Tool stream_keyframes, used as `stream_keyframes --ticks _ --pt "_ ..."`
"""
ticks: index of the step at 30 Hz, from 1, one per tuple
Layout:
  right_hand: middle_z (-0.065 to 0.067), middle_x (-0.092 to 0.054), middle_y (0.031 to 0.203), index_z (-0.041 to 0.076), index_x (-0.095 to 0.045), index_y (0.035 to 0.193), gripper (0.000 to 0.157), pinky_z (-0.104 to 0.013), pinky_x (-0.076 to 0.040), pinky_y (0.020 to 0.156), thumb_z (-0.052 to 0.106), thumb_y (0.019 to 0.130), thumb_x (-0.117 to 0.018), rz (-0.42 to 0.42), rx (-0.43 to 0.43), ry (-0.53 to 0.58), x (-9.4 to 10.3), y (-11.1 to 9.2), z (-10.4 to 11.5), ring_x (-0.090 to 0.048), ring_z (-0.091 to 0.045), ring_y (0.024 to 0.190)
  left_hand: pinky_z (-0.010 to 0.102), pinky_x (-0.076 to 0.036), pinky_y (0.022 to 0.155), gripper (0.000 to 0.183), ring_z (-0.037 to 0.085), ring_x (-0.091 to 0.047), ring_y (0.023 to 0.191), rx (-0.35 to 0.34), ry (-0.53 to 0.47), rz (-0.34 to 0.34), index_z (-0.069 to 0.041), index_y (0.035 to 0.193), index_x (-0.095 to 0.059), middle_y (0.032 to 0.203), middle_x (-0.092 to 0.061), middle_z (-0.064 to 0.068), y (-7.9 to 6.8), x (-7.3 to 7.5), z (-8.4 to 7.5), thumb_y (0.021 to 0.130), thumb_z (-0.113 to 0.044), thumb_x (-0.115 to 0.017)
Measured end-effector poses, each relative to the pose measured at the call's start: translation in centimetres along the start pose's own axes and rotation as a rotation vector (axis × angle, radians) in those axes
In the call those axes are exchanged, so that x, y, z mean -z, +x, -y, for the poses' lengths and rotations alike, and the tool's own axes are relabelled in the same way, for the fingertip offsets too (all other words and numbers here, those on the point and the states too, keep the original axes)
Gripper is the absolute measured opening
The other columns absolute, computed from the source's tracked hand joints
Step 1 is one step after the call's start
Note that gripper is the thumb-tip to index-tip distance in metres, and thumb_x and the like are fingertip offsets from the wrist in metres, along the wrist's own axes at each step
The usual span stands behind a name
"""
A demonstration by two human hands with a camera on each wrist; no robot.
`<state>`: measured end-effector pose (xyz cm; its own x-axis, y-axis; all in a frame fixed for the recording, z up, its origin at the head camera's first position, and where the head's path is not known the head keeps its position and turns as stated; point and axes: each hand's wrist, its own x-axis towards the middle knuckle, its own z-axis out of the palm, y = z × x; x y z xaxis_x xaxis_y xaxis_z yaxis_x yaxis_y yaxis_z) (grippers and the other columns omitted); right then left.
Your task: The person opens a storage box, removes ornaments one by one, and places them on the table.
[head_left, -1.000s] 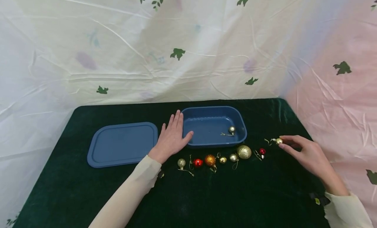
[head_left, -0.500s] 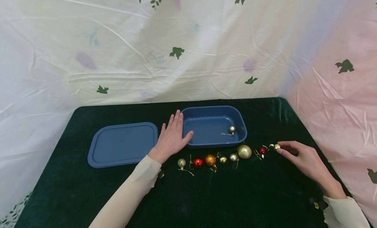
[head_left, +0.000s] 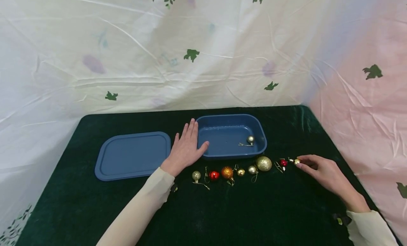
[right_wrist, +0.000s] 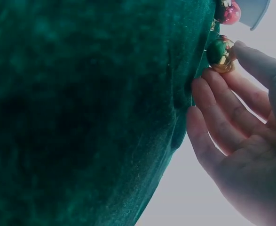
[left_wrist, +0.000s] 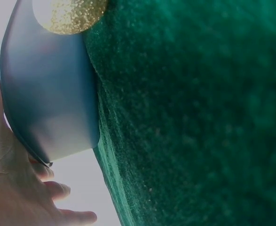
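With thumb and fingertips my right hand (head_left: 330, 177) pinches a small shiny gold bauble (head_left: 297, 161), close over the cloth. The bauble's loop end points at a small dark red bauble (head_left: 283, 163) just to its left. In the right wrist view the same gold bauble (right_wrist: 221, 54) sits between thumb and fingers. My left hand (head_left: 185, 147) lies with straight fingers along the left rim of a blue open container (head_left: 233, 155), thumb over its near edge. Inside, at the right, rests one pale gold bauble (head_left: 250, 139) with a loop.
A flat blue lid (head_left: 135, 156) lies left of my left hand. Along the container's front is a row of baubles, including a red one (head_left: 214, 175), an orange one (head_left: 227, 172) and a large glittery gold one (head_left: 263, 163). Dark green cloth (head_left: 248, 214) covers the table.
My right hand has brought the gold bauble leftward and nearer to me, close beside the dark red one. The left hand and container have stayed put.
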<state>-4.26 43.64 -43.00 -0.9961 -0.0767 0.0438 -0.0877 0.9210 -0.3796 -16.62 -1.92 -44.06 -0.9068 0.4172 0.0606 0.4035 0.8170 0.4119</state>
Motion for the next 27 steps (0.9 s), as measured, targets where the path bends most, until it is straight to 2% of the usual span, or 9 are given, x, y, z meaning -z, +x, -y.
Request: stream_keyframes --ticks 5,15,21,24,27 --pt "-0.012 -0.074 0.109 0.005 -0.073 0.12 0.029 -0.025 -0.051 0.067 0.028 0.101 -0.07 0.025 -0.005 0.005 -0.1 0.0 -0.1 -0.065 -0.016 0.086 0.065 -0.017 0.121 0.089 0.034 -0.009 0.159 -0.003 -0.006 -0.005 -0.005 0.166 -0.009 0.174 0.001 0.009 0.2 -0.1 0.0 0.105 -0.059 -0.042" --pt "-0.013 -0.073 0.11 0.004 -0.072 0.12 0.029 -0.025 -0.052 0.069 0.026 0.101 -0.07 0.044 0.002 0.018 -0.1 0.1 0.0 -0.067 -0.02 0.089 0.065 -0.017 0.121 0.09 0.034 -0.009 0.159 0.002 0.003 0.001 -0.004 0.166 -0.009 0.174 0.0 0.01 0.0 0.0 0.1 0.104 -0.059 -0.044" --pt "-0.016 -0.072 0.112 0.003 -0.07 0.124 0.034 -0.024 -0.052 0.069 0.028 0.101 -0.069 0.061 -0.015 0.021 0.1 0.1 0.2 -0.068 -0.021 0.09 0.065 -0.018 0.121 0.09 0.034 -0.009 0.159 0.004 0.012 -0.001 -0.004 0.166 -0.009 0.174 -0.002 0.012 -0.1 0.1 0.1 0.104 -0.061 -0.042" --pt "-0.017 -0.073 0.111 0.002 -0.069 0.125 0.037 -0.025 -0.051 0.067 0.029 0.101 -0.069 0.038 -0.015 0.0 0.4 0.1 0.5 -0.068 -0.021 0.088 0.065 -0.017 0.121 0.09 0.034 -0.009 0.159 0.004 0.005 0.003 -0.004 0.166 -0.009 0.174 -0.002 0.012 -0.1 0.1 0.0 0.105 -0.06 -0.042" --pt "-0.017 -0.073 0.11 0.002 -0.071 0.123 0.036 -0.027 -0.051 0.066 0.029 0.101 -0.071 -0.031 0.013 -0.033 1.0 0.2 1.1 -0.068 -0.022 0.086 0.065 -0.017 0.121 0.09 0.034 -0.009 0.159 0.003 -0.002 0.0 -0.004 0.166 -0.009 0.174 -0.001 0.011 0.0 0.0 0.0 0.105 -0.059 -0.044"
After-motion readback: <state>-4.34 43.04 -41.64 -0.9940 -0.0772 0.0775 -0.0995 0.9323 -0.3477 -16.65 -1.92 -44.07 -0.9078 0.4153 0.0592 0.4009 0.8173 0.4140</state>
